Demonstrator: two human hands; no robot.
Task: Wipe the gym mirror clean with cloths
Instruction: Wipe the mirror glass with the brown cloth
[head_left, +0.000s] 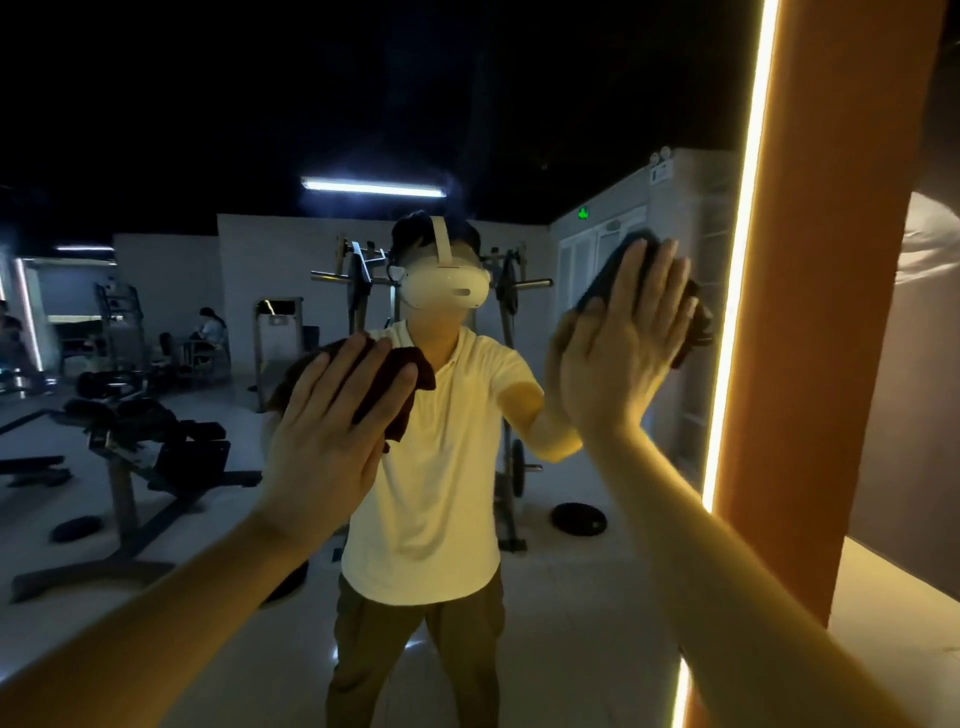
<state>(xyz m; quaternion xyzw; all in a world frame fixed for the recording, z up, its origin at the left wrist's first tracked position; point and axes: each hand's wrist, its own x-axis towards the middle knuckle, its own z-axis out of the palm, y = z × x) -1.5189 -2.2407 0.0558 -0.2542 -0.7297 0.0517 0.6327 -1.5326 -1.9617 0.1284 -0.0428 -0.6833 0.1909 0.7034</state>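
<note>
The gym mirror (260, 130) fills most of the view in front of me and reflects a person in a pale shirt. My left hand (327, 431) lies flat, fingers spread, pressing a dark reddish-brown cloth (410, 382) against the glass at chest height. My right hand (621, 353) is higher and to the right, also flat, pressing a dark cloth (615, 270) on the mirror close to its right edge. Each cloth is mostly hidden under its palm.
A glowing light strip (737, 291) runs down the mirror's right edge beside an orange pillar (821, 338). A pale ledge (893, 623) sits low on the right. The glass reflects weight benches, racks, a plate on the floor and seated people at far left.
</note>
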